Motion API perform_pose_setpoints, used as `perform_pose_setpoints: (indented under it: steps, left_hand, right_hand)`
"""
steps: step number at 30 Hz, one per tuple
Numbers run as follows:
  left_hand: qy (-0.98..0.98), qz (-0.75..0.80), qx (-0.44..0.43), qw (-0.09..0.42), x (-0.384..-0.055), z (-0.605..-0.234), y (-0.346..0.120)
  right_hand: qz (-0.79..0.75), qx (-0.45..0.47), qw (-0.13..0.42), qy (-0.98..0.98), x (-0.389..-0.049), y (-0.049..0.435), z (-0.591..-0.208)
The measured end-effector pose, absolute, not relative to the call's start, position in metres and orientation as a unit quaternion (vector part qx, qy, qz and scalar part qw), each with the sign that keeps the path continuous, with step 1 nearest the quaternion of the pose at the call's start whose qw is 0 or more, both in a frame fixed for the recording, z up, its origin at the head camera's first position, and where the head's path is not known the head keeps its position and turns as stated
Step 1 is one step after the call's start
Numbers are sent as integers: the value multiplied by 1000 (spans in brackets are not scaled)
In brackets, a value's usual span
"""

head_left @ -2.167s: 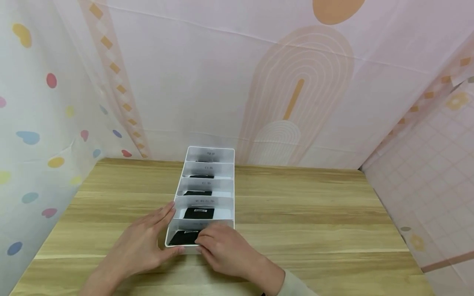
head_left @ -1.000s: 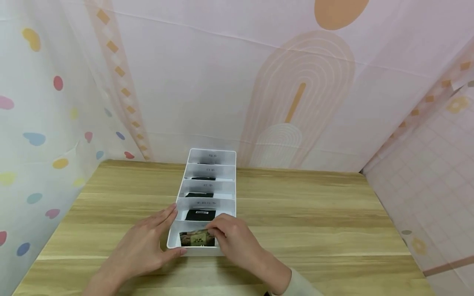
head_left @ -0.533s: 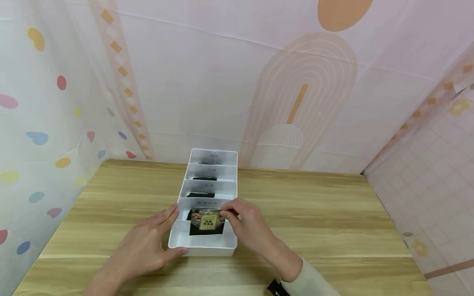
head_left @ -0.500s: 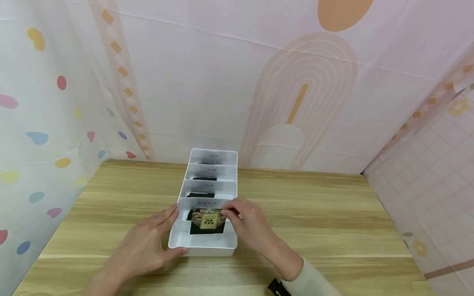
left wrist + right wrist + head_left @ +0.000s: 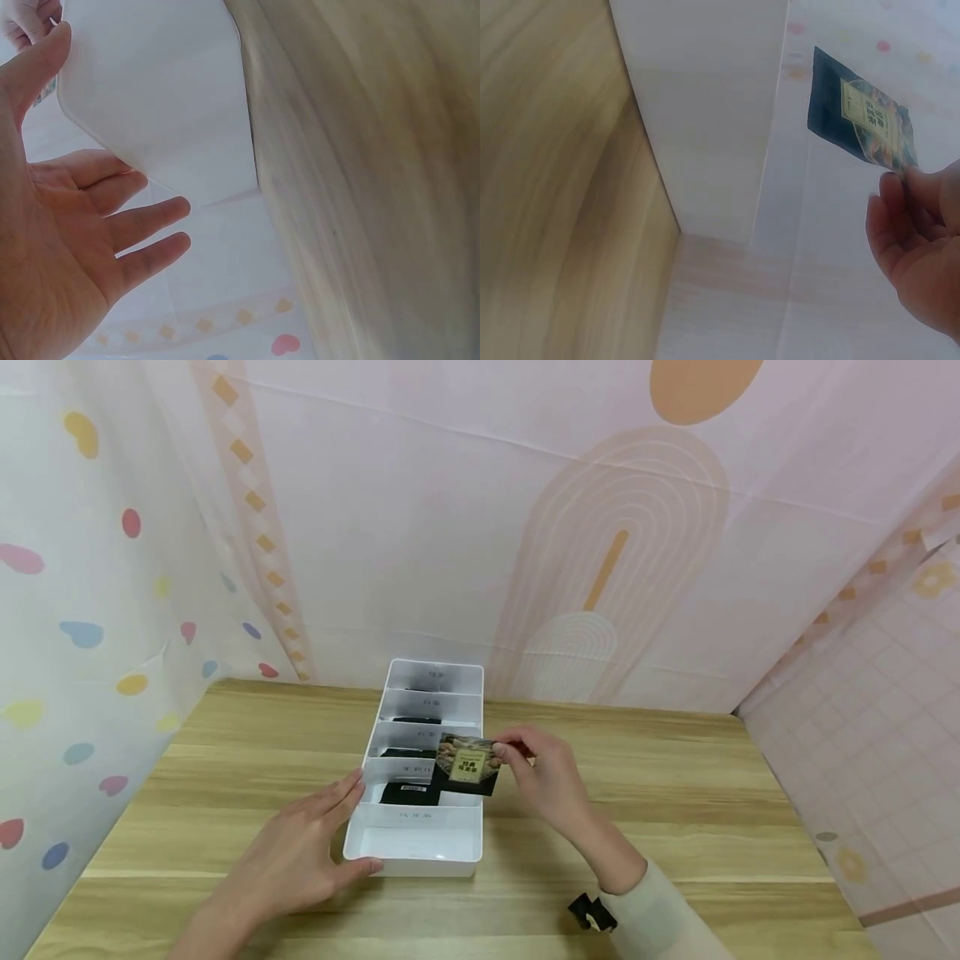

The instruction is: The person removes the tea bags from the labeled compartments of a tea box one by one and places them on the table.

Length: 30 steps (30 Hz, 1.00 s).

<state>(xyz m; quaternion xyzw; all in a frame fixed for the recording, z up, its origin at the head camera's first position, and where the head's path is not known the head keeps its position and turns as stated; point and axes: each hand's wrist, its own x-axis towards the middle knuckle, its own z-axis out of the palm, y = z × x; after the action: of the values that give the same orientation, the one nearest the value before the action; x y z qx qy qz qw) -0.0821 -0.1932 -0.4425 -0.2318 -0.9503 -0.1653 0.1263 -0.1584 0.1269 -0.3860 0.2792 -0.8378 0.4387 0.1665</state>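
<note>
My right hand pinches the corner of a dark tea bag packet with a yellow label. The packet is lifted over the right side of a long white divided box; the right wrist view shows the packet between thumb and fingertips. Against the box's near left corner rests my left hand, thumb at the front wall, fingers along the left side. Its fingers are fairly straight and spread in the left wrist view. Black packets lie in the compartments behind the front one, whose white floor shows.
The box stands on a wood-grain table, its far end near a patterned curtain. Curtains hang at the left and right too. A small black piece shows beside the right sleeve; its kind is unclear.
My right hand has drawn the packet from the front compartment, then moved it up, away from me and to the right. The left hand has stayed at the box's corner.
</note>
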Motion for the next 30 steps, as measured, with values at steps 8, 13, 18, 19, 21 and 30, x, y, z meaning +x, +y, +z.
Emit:
perform_pose_setpoints:
  steps: [8, 13, 18, 19, 21, 30]
  left_hand:
    - [-951, -169, -229, 119, -82, -442, -189]
    - [-952, -170, -229, 111, -84, -441, -186]
    - [-952, -166, -234, 110, -84, -441, -187]
    - [-951, -166, -235, 111, -84, -441, -187]
    - [-951, -166, -235, 112, -83, -440, -187]
    - [-953, -172, -225, 105, -80, -440, -189]
  right_hand:
    - [461, 217, 143, -849, -170, 154, -383]
    - [471, 198, 149, -847, -175, 171, -385]
    - [461, 175, 141, -858, -183, 185, -391]
    - [460, 171, 140, -860, -185, 187, -393]
    - [460, 161, 134, -863, -188, 191, -397]
    - [456, 147, 78, -875, -210, 206, -423]
